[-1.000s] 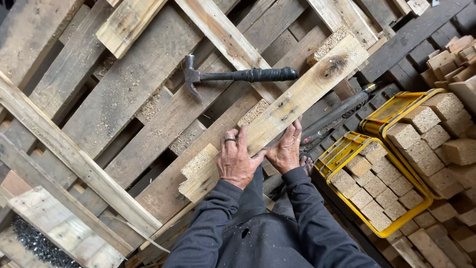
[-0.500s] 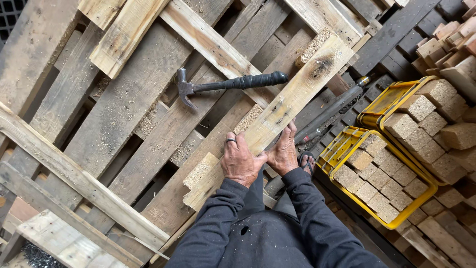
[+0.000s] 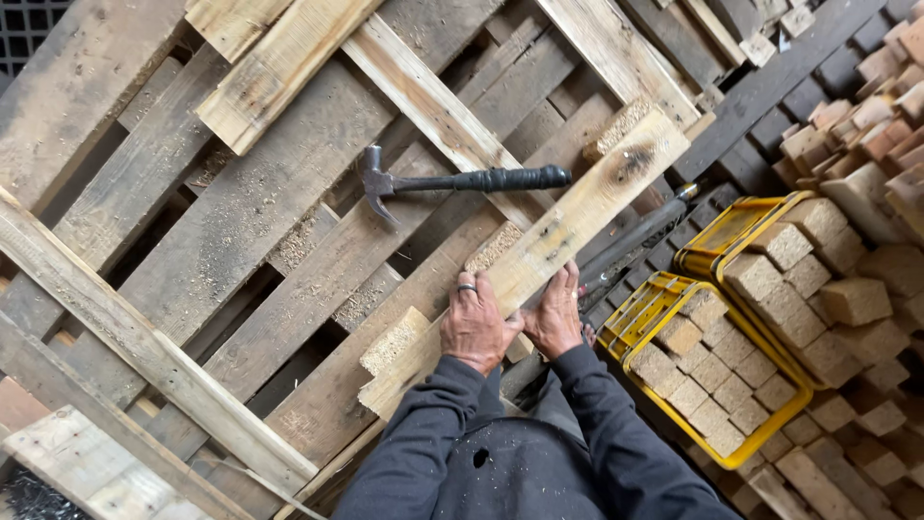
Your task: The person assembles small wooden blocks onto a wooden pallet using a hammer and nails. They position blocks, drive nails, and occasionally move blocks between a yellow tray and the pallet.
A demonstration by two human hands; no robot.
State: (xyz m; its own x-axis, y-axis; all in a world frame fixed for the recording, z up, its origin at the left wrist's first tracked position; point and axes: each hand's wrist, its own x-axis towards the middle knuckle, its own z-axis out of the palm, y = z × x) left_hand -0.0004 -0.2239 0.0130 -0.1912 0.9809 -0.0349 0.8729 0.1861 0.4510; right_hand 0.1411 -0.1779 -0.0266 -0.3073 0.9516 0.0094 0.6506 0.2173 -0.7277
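A pale wooden plank (image 3: 587, 207) lies diagonally across a stack of weathered pallets (image 3: 241, 221). My left hand (image 3: 475, 324), with a ring on one finger, presses down on the plank's lower half. My right hand (image 3: 555, 319) grips the plank's right edge beside it. Chipboard blocks (image 3: 395, 339) are fixed under the plank. A black claw hammer (image 3: 457, 180) rests on the pallet boards above my hands, untouched. Dark sleeves cover both arms.
Two yellow crates (image 3: 707, 279) full of small wooden blocks stand at the right. More loose blocks (image 3: 866, 96) are piled at the far right. A long metal bar (image 3: 635, 236) lies under the plank's right side. Loose boards (image 3: 269, 67) lie at the top.
The view has shifted slightly; the plank and hammer sit a little lower in the frame. Both hands stay on the plank in much the same grip.
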